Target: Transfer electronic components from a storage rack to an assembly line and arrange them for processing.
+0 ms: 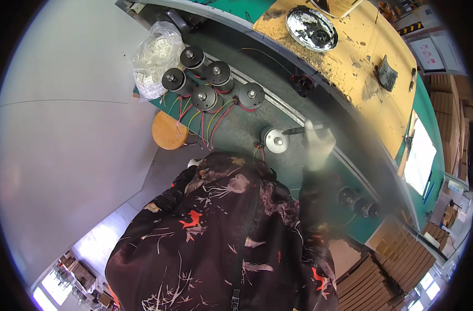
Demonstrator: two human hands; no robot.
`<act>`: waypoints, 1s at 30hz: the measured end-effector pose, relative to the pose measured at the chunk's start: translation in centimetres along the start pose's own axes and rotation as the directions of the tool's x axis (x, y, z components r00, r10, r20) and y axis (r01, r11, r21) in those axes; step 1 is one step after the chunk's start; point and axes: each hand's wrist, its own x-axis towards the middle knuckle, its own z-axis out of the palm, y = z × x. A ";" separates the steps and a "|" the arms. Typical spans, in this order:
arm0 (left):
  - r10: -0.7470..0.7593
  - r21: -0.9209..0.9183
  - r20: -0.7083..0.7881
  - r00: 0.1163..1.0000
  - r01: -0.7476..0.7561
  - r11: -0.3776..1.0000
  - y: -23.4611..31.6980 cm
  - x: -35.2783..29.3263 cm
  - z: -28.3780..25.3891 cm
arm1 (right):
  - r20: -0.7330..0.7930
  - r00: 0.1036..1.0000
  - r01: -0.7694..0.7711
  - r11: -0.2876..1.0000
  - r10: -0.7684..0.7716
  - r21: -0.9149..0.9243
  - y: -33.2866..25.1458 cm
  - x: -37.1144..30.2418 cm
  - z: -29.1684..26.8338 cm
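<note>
My right hand (319,144), blurred, is closed on a slim dark brush (294,131). The brush's tip rests at or just above the pale, silvery top of an upright round electric motor (275,141), whose shaft points up. Coloured wires come out at that motor's left side. At the near edge of the green bench, a small pale patch at the end of my left sleeve seems to be my left hand (194,162); its fingers are hidden. Several motors with black tops (219,73) stand to the left, their red, yellow and green wires trailing toward me.
A clear plastic bag (158,57) of white pieces sits behind the motors. A wooden stool (169,130) stands left. On paint-spotted cardboard (350,67) lies a plate (311,28) smeared black. A metal rail (278,103) crosses the bench; small dark parts (356,201) lie right.
</note>
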 end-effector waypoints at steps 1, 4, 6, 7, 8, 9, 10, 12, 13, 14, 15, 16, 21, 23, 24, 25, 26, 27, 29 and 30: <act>-0.020 -0.033 0.006 1.000 0.020 0.999 -1.2 0.1 0.1 | 0.044 0.999 0.015 0.997 -0.011 -0.074 0.4 -0.3 0.5; 0.087 -0.048 0.064 0.994 -0.084 0.995 3.4 -3.4 -3.3 | 0.043 0.998 0.047 0.988 -0.041 -0.146 2.4 -0.9 0.0; 0.070 -0.048 0.083 0.994 -0.066 0.997 3.1 -4.4 -3.8 | 0.061 0.998 0.031 0.992 -0.024 -0.125 2.6 -1.0 0.7; 0.065 -0.056 0.056 0.996 -0.062 0.996 2.8 -4.5 -3.6 | 0.087 0.996 0.020 0.991 -0.008 -0.135 2.6 -1.0 1.0; 0.062 -0.063 0.029 0.998 -0.060 0.996 2.7 -4.6 -3.5 | 0.111 0.994 0.009 0.989 0.007 -0.146 2.5 -1.0 1.2; 0.082 -0.049 0.052 0.995 -0.080 0.996 2.6 -4.4 -3.6 | 0.115 0.993 0.035 0.989 -0.018 -0.145 2.5 -1.2 1.4; 0.083 -0.048 0.053 0.995 -0.081 0.996 2.7 -4.2 -3.5 | 0.113 0.993 0.034 0.989 -0.018 -0.145 2.8 -1.1 1.4; 0.128 -0.031 0.043 0.991 -0.127 0.991 2.9 -3.9 -3.2 | 0.118 0.993 0.003 0.992 0.013 -0.129 3.4 -0.9 1.2; 0.096 -0.017 0.002 0.995 -0.096 0.995 0.9 -2.8 -2.4 | 0.146 0.989 -0.005 0.993 0.022 -0.115 3.3 -0.8 1.7; 0.067 -0.006 -0.037 0.997 -0.067 0.998 -1.0 -1.6 -1.3 | 0.176 0.984 -0.013 0.995 0.030 -0.100 3.3 -0.6 2.2; 0.040 -0.003 -0.067 0.997 -0.041 0.999 -2.4 -0.6 0.0 | 0.203 0.978 -0.018 0.995 0.038 -0.097 3.5 -0.5 2.8; 0.046 -0.031 -0.048 0.998 -0.048 0.998 -1.0 -1.5 -0.7 | 0.188 0.982 -0.017 0.995 0.036 -0.102 3.7 -0.5 2.4; 0.094 -0.015 0.037 0.995 -0.094 0.995 3.1 -4.6 -3.6 | 0.164 0.986 0.033 0.978 0.002 -0.208 4.6 -0.4 1.6; 0.091 -0.002 0.042 0.995 -0.091 0.996 2.3 -4.1 -3.2 | 0.231 0.972 0.085 0.972 -0.033 -0.217 4.8 -0.2 1.4; 0.089 -0.005 0.038 0.995 -0.089 0.996 1.8 -3.6 -2.9 | 0.291 0.954 0.138 0.965 -0.069 -0.224 4.9 -0.1 1.3; 0.085 -0.011 0.034 0.996 -0.085 0.996 1.5 -3.0 -2.3 | 0.292 0.954 0.138 0.963 -0.067 -0.229 5.0 -0.1 1.4; 0.081 -0.016 0.026 0.996 -0.081 0.997 1.2 -2.6 -2.1 | 0.327 0.940 0.153 0.978 -0.099 -0.143 4.9 0.0 1.3; 0.074 -0.015 0.016 0.997 -0.074 0.997 1.0 -2.3 -1.9 | 0.359 0.924 0.163 0.985 -0.133 -0.055 4.7 0.0 1.2; 0.067 -0.027 0.000 0.998 -0.067 0.997 0.5 -1.2 -1.2 | 0.345 0.935 0.130 0.985 -0.085 -0.110 3.9 -0.1 1.1; 0.059 -0.032 -0.008 0.998 -0.059 0.998 0.1 -0.7 -0.8 | 0.331 0.943 0.097 0.982 -0.038 -0.164 3.6 -0.2 1.2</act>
